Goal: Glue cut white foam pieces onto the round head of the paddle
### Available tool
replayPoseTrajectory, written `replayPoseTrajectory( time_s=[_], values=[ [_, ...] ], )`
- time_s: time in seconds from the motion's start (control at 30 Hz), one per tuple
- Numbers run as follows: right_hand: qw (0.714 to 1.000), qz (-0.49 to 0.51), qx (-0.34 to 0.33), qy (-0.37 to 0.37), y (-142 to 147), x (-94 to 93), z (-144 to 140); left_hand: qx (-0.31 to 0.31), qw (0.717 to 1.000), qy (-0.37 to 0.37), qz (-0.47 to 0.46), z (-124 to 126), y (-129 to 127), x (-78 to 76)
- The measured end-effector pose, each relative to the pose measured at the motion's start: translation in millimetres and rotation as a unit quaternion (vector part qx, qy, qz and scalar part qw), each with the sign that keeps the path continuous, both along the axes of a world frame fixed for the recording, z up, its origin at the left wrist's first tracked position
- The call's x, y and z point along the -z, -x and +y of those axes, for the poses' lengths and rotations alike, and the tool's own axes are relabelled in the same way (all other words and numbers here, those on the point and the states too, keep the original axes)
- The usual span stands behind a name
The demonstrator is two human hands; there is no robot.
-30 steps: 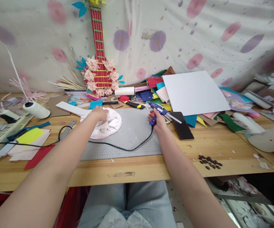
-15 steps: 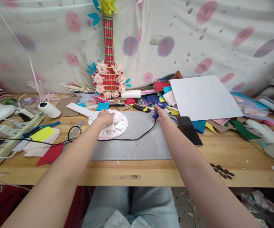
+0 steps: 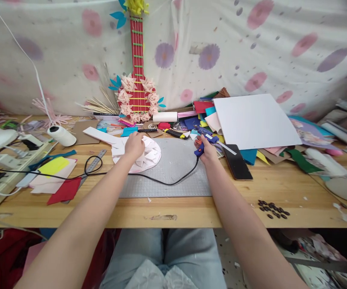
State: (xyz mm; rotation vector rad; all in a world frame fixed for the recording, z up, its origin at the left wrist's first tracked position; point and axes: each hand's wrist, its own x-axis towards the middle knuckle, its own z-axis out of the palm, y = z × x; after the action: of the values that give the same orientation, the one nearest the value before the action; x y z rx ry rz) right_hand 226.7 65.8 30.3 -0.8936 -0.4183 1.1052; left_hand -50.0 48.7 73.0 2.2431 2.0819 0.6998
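My right hand (image 3: 207, 149) is wrapped round a blue hot glue gun (image 3: 199, 150), with a pale glue stick (image 3: 228, 149) sticking out toward the right and its black cord (image 3: 173, 184) trailing left over the grey cutting mat (image 3: 173, 160). Lying on the mat's left part is a white, guitar-shaped piece (image 3: 153, 156) with folded white paper flowers on its round body and a long flat neck (image 3: 99, 135). My left hand (image 3: 134, 145) is over the round body, its fingers curled closed; what lies beneath the fingertips is hidden.
A red toy guitar (image 3: 137, 60) with pink paper flowers leans at the back. A utility knife (image 3: 176, 133) lies beyond the mat, a black phone (image 3: 238, 162) right of it. Black oval pieces (image 3: 272, 208) sit near the front edge. A power strip (image 3: 7, 172) stands at left.
My right hand has drawn slightly nearer and turned, showing more of the glue gun and its stick. My left hand has shifted a little, its fingers more curled. The view has tilted slightly.
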Motion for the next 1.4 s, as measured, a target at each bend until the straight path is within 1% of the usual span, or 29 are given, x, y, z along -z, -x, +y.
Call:
replayPoseTrajectory(
  time_s=[0.03, 0.1, 0.17, 0.23, 0.3, 0.43, 0.5, 0.6, 0.67, 0.73, 0.8, 0.87, 0.97, 1.07, 1.17, 1.3, 1.4],
  values=[
    [1.0, 0.001, 0.003, 0.008, 1, 2.6, -3, 0.012, 1.0, -0.018, -0.019, -5, -9, 2.2],
    [1.0, 0.005, 0.011, 0.026, 1, 8.1, -7, 0.049, 0.997, -0.023, -0.051, -13, -30, 7.2],
    [0.999, 0.011, 0.011, 0.038, -1, 12.8, -10, 0.097, 0.993, -0.005, -0.066, -17, -54, 11.6],
    [0.999, 0.017, 0.01, 0.041, -2, 16.0, -13, 0.117, 0.99, 0.015, -0.073, -14, -78, 13.8],
    [0.999, 0.021, 0.019, 0.04, -2, 17.6, -16, 0.121, 0.989, 0.031, -0.073, -5, -101, 13.3],
    [0.997, 0.016, 0.062, 0.044, -1, 17.5, -20, 0.129, 0.987, 0.087, -0.044, 24, -142, 10.9],
    [0.996, 0.008, 0.071, 0.052, 0, 16.8, -20, 0.145, 0.983, 0.106, -0.026, 38, -158, 12.1],
    [0.995, -0.003, 0.072, 0.063, 1, 16.1, -18, 0.174, 0.974, 0.147, 0.015, 54, -173, 17.2],
    [0.995, -0.007, 0.075, 0.067, 2, 16.1, -16, 0.183, 0.965, 0.182, 0.038, 62, -178, 21.7],
    [0.995, -0.012, 0.078, 0.068, 2, 16.3, -15, 0.185, 0.961, 0.201, 0.051, 68, -181, 26.2],
    [0.995, -0.018, 0.073, 0.064, 1, 16.4, -14, 0.188, 0.964, 0.179, 0.055, 72, -183, 30.1],
    [0.996, -0.02, 0.066, 0.061, 0, 16.6, -14, 0.189, 0.972, 0.131, 0.051, 74, -183, 32.6],
    [0.996, -0.027, 0.065, 0.059, -2, 17.3, -15, 0.183, 0.979, 0.09, 0.029, 72, -182, 33.4],
    [0.995, -0.051, 0.071, 0.052, -3, 17.6, -15, 0.172, 0.982, 0.079, 0.007, 63, -176, 32.1],
    [0.994, -0.073, 0.066, 0.037, -1, 16.0, -17, 0.159, 0.985, 0.069, 0.001, 49, -164, 31.5],
    [0.994, -0.083, 0.058, 0.032, 5, 11.0, -22, 0.123, 0.987, 0.095, -0.047, 27, -143, 35.8],
    [0.994, -0.091, 0.056, 0.028, 10, 8.2, -25, 0.152, 0.982, 0.076, -0.077, 7, -128, 43.8]
  ],
)
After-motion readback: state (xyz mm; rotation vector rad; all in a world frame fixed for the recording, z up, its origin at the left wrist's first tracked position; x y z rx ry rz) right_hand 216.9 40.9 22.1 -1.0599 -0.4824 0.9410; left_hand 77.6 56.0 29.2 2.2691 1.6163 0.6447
